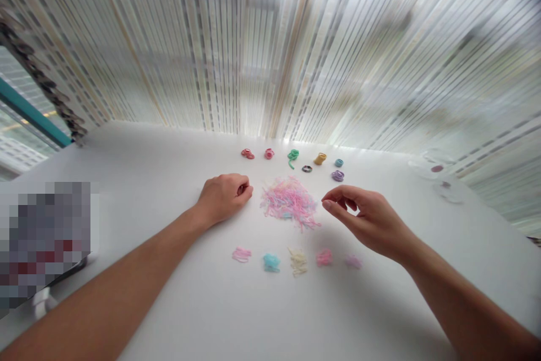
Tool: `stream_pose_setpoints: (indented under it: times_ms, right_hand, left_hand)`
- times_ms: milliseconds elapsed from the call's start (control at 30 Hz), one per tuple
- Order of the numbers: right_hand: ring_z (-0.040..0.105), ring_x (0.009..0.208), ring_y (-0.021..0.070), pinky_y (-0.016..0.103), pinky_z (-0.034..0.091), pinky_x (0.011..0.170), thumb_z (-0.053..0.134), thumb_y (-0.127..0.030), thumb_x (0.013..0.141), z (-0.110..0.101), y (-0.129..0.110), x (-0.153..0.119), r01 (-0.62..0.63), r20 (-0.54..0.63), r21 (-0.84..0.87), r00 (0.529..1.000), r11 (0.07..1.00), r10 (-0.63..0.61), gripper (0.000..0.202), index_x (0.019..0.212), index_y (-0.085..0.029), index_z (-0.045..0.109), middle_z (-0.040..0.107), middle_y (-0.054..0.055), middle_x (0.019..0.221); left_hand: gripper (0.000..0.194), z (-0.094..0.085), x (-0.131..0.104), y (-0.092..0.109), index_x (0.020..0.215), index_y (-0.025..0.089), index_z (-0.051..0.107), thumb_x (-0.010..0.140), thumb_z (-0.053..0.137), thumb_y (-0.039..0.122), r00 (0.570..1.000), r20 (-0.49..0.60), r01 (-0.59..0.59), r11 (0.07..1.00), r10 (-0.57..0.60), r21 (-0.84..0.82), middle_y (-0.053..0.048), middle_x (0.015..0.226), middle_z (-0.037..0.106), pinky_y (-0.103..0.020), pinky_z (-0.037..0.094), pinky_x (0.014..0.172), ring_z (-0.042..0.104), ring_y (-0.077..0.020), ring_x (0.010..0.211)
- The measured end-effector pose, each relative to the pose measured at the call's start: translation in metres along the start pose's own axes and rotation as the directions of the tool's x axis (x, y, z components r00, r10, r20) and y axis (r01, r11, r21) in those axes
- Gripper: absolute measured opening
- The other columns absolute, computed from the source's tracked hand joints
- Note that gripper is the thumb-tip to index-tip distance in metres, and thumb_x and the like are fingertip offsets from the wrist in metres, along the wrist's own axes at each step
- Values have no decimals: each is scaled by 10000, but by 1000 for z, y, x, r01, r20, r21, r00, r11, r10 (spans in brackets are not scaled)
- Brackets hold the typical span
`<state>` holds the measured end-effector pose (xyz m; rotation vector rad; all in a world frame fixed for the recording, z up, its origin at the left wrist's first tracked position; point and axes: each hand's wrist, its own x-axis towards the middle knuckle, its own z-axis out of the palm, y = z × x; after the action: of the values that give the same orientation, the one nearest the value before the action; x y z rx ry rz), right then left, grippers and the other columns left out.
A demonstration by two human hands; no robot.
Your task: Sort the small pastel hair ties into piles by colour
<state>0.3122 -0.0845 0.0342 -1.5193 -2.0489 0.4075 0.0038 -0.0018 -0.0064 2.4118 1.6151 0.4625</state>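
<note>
A loose heap of thin pastel strands, mostly pink with some blue and lilac, lies on the white table between my hands. To its left, my left hand rests on the table in a loose fist, and nothing shows in it. My right hand hovers just right of the heap, thumb and forefinger tips together; anything between them is too small to see. Nearer me sit small sorted bunches: a light pink bunch, a blue bunch, a cream bunch, a deeper pink bunch and a lilac bunch.
Along the back stand small coiled bands, among them a red coil, a green coil, a yellow coil and a purple coil. Clear round containers are at right. A string curtain hangs behind the table. A blurred-out object is at left.
</note>
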Motion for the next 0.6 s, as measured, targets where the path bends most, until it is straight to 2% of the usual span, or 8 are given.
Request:
stream_pose_setpoints:
  times_ms: [167,300,500,600]
  right_hand:
    - [556,654,159,304,424,610,629,-407,967,0,-2,22,2,50,-9,999,1000,-1,250,904,-212,773,707,28,747]
    - [551,654,164,308,398,587,648,-442,928,-1,-3,51,-13,49,66,999,998,10,292,899,-180,774,689,43,728]
    - [587,678,156,282,404,565,717,-406,867,-9,0,94,-149,-19,290,987,945,161,295,943,-127,779,725,82,793]
    - [606,708,154,272,431,580,717,-352,877,-5,1,109,-180,-12,316,981,932,194,252,956,-120,779,737,94,822]
  left_hand:
    - [326,1,0,-1,760,225,588,959,448,442,1000,-1,-1,1000,1,-7,-38,843,738,-346,313,659,623,-205,779]
    - [323,0,1,-1,756,224,575,964,449,436,1000,6,-8,1000,8,-3,-34,846,729,-343,308,657,615,-204,777]
    - [322,-2,1,0,755,221,574,965,454,433,1000,8,-7,1000,7,4,-41,861,742,-342,307,646,623,-203,769]
    - [313,-2,1,1,753,223,578,961,462,426,1000,13,-1,1000,1,5,-36,862,742,-344,308,643,626,-206,774]
